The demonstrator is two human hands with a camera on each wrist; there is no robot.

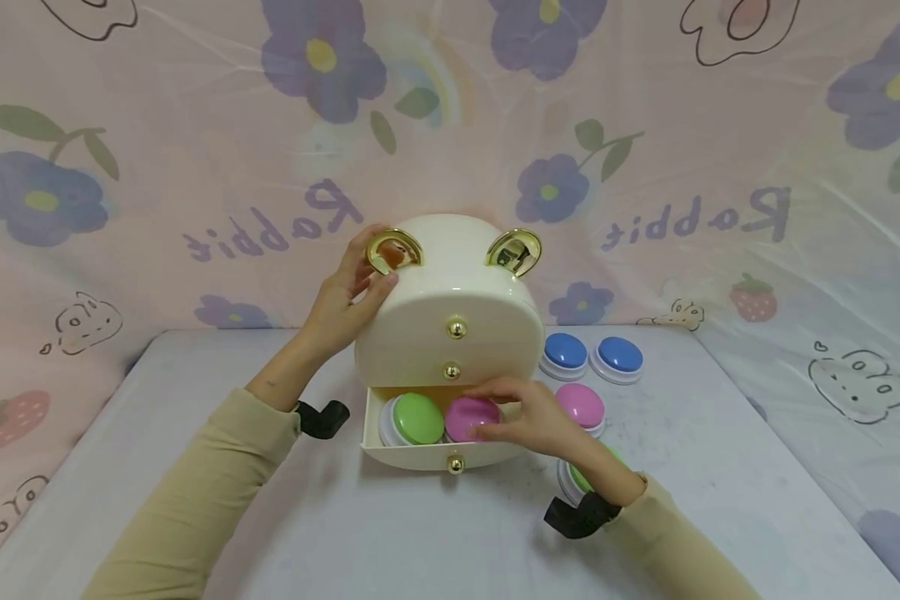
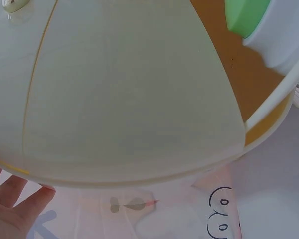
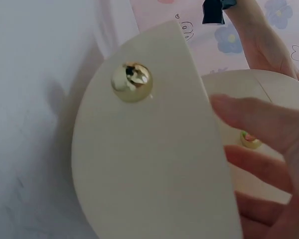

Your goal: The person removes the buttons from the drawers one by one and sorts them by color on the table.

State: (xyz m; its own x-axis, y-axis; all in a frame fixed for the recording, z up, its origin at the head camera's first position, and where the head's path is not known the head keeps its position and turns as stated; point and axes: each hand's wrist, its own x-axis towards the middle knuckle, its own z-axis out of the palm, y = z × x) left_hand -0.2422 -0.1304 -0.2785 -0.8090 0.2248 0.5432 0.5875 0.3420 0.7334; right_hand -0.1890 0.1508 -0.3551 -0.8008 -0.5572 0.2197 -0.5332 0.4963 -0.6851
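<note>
A cream drawer box (image 1: 450, 333) with gold ears and gold knobs stands on the table, its bottom drawer (image 1: 412, 457) pulled out. My left hand (image 1: 345, 292) grips the box's upper left side by the ear (image 1: 394, 250); in the left wrist view its fingertips (image 2: 42, 196) touch the edge. Inside the drawer lie a green push button (image 1: 418, 418) with a white base and a pink push button (image 1: 468, 418). My right hand (image 1: 532, 417) pinches the pink one between thumb and fingers. In the right wrist view the drawer front hides that button.
Right of the box stand two blue push buttons (image 1: 566, 350), another pink push button (image 1: 581, 405) and a green push button (image 1: 576, 479) partly covered by my right wrist. A patterned cloth (image 1: 450, 150) hangs behind the white table (image 1: 435, 542).
</note>
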